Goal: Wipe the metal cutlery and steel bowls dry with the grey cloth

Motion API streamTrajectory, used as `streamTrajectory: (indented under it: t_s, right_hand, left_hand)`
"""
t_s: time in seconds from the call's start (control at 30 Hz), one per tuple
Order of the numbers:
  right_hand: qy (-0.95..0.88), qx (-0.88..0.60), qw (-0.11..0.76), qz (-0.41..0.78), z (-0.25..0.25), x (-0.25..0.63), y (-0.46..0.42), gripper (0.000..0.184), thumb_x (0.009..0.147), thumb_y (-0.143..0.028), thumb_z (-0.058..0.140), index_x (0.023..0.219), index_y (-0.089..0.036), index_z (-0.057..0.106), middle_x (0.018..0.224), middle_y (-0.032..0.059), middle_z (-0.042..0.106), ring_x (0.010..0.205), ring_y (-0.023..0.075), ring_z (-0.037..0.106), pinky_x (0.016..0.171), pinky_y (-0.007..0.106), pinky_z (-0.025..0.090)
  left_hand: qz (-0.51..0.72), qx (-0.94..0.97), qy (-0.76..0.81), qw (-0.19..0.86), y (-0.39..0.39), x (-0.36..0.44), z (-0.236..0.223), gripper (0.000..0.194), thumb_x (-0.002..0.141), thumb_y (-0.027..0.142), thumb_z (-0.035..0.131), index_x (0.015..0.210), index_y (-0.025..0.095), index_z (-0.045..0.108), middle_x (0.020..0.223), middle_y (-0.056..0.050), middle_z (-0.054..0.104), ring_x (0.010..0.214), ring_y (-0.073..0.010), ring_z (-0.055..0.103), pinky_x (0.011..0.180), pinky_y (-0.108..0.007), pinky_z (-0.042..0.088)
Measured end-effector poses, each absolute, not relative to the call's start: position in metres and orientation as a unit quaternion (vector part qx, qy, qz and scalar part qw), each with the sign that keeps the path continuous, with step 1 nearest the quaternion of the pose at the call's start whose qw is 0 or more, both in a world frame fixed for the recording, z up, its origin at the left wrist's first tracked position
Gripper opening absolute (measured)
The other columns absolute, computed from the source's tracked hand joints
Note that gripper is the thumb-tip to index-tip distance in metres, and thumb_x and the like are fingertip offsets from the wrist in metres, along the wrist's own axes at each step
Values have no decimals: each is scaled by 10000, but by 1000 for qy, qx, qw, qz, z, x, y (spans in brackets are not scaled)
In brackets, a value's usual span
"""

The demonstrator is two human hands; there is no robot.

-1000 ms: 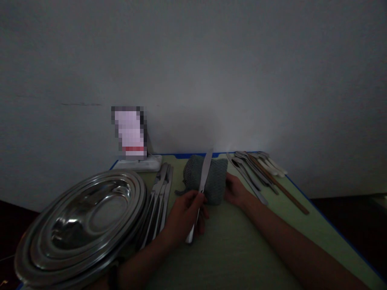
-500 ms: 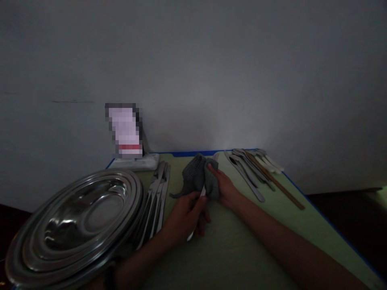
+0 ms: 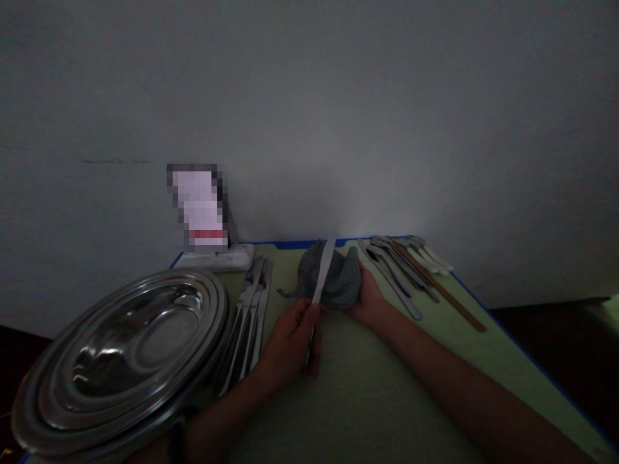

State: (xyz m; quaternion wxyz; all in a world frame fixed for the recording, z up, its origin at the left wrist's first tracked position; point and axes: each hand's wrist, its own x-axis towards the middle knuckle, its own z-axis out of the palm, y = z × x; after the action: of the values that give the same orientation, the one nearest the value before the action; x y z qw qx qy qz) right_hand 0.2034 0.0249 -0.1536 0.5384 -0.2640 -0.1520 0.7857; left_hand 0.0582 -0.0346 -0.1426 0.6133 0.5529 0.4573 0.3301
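Observation:
My left hand grips a metal table knife by its handle, the blade pointing up and away toward the wall. Behind the blade, a grey cloth is spread in my right hand, whose palm is under and beside it; most of the right fingers are hidden by the cloth. The blade lies over or just in front of the cloth; whether they touch I cannot tell. Left of my left hand, several table knives lie side by side on the green table.
Stacked steel plates fill the table's left side. A phone with a blurred screen leans above a white case at the back. On the right lie several spoons and forks, wooden chopsticks and white-handled cutlery. A wall stands behind.
The cloth, folded around the knife blade before, now lies opened out in my right hand. The blade is uncovered, and my right fingers have moved from the cloth's front to behind it.

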Motion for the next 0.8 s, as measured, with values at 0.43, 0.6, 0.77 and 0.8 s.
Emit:
streamTrajectory:
  t_s: [0.43,0.6,0.77,0.8]
  right_hand:
    - [-131,-268,521,800,-148,204,23,324,841,-224,306,854,-156,623,792,70,697,846,196,636,816,378,480]
    - [-184,-265,496,806,-153,200,20,280,835,-212,351,797,-145,620,784,70,693,864,184,628,856,357,464]
    - [-306,-217,487,789,-161,201,16,152,768,-194,547,907,-184,608,847,15,693,867,151,624,895,331,442]
    - [-314,-218,486,786,-161,201,15,167,764,-189,557,924,-190,604,853,12,692,867,148,623,895,330,442]
  left_hand:
    - [366,520,457,622,-32,57,-140,329,876,404,386,1107,179,454,424,109,466,259,-90,457,241,-138,313]
    - [384,509,459,619,-32,58,-140,331,881,407,383,1128,194,439,476,100,498,273,-82,467,252,-137,323]
    - [378,499,466,625,-33,58,-139,355,875,417,389,1143,189,434,467,102,487,267,-79,453,245,-131,305]
    - [383,497,467,623,-34,58,-138,358,876,417,390,1148,189,434,471,102,488,268,-76,449,246,-130,305]
